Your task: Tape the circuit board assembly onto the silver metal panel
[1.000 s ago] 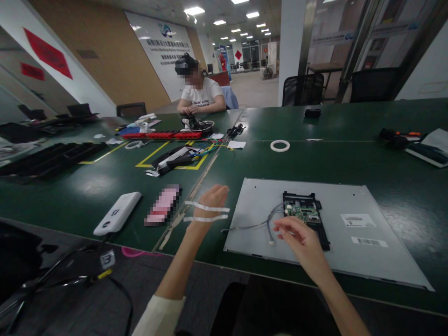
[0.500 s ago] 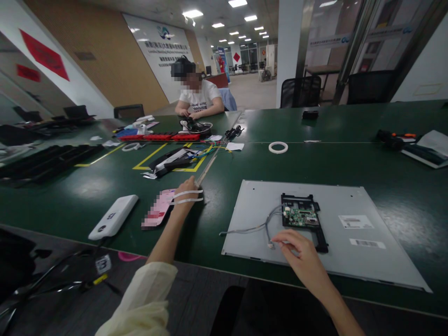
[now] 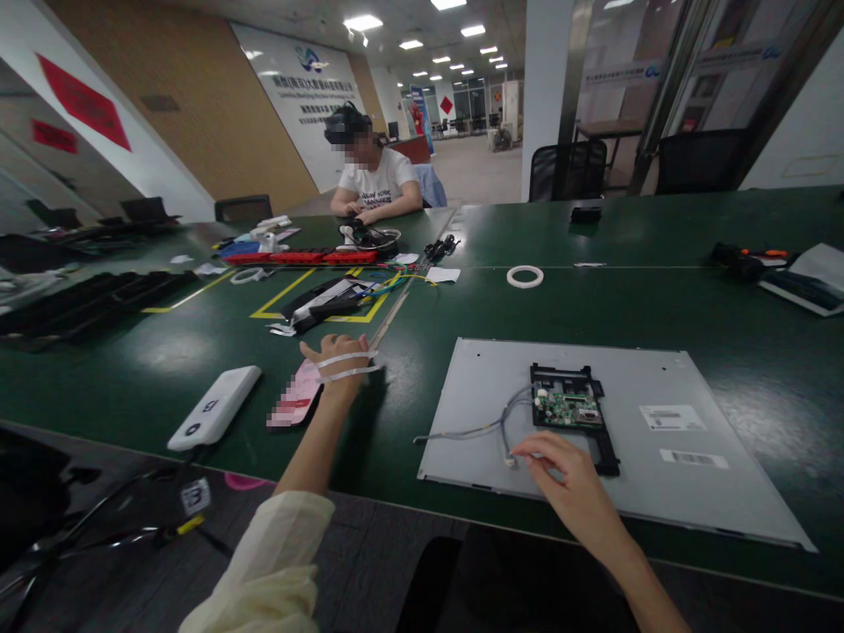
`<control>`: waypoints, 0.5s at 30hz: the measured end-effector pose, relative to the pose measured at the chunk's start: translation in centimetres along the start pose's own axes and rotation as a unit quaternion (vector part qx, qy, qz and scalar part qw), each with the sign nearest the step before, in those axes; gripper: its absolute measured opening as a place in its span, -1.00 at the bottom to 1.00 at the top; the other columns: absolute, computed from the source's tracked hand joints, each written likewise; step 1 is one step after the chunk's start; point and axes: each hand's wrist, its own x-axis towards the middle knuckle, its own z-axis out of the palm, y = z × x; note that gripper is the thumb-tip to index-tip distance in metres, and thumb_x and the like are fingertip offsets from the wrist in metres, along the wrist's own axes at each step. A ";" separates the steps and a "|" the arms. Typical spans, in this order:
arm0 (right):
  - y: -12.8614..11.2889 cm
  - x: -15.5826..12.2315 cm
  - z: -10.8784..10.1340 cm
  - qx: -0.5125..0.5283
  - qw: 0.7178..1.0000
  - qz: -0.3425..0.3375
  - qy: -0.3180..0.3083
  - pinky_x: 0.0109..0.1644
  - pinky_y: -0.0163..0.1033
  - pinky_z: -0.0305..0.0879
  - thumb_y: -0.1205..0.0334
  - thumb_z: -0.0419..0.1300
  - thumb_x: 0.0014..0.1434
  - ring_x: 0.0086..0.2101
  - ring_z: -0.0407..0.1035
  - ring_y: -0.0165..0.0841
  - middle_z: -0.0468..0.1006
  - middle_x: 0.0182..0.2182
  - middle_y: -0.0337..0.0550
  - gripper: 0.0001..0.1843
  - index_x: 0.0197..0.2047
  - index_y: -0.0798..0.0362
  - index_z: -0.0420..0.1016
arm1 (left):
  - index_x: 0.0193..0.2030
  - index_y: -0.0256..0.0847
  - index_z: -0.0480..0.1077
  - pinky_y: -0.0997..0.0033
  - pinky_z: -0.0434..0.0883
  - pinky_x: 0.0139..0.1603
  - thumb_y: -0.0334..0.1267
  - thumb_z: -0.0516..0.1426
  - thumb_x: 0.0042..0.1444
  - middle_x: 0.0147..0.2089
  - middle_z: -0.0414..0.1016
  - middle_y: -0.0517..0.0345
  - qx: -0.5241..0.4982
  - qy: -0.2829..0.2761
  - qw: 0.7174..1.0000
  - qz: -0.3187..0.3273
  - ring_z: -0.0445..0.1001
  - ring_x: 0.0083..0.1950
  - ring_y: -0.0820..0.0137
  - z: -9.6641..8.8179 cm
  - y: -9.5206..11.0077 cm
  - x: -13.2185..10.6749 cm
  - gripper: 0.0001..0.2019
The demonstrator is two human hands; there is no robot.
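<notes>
Left hand: I see my left hand (image 3: 339,356) with fingers loosely spread and thumb out, two white bands across its back; it covers the far end of a pink phone (image 3: 300,391), but I can't tell whether it touches it.
Right hand: I have my right hand (image 3: 560,466) low over the panel, fingers curled, thumb and forefinger tips at the cable's white plug (image 3: 510,460); I can't tell whether they pinch it.
Panel: the grey panel (image 3: 494,396) lies flat along the near edge of the green bench (image 3: 422,369).
Board: a green circuit board (image 3: 567,407) sits in a black frame (image 3: 607,453) on the panel.
Cable: a grey cable (image 3: 462,434) runs from the board, one end reaching just past the panel's left edge.
Power bank: white power bank (image 3: 214,409), at the bench's near edge, left of the phone.
Tape ring: white tape ring (image 3: 525,277), beyond the panel's far edge.
Far edge: a co-worker (image 3: 379,180) in a headset sits there.
</notes>
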 end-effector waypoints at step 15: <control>-0.5 0.5 -0.1 0.020 1.000 -0.003 -0.017 -0.20 -0.37 0.30 0.27 0.04 0.24 -0.20 0.35 -0.37 0.45 -0.21 -0.15 -0.76 -0.19 0.02 0.54 | -0.31 -0.28 0.43 0.04 0.14 -0.02 -0.20 -0.09 0.22 -0.22 0.49 -0.09 0.015 -0.004 0.999 0.039 0.34 -0.05 0.10 -2.5 0.4 -0.7 -0.69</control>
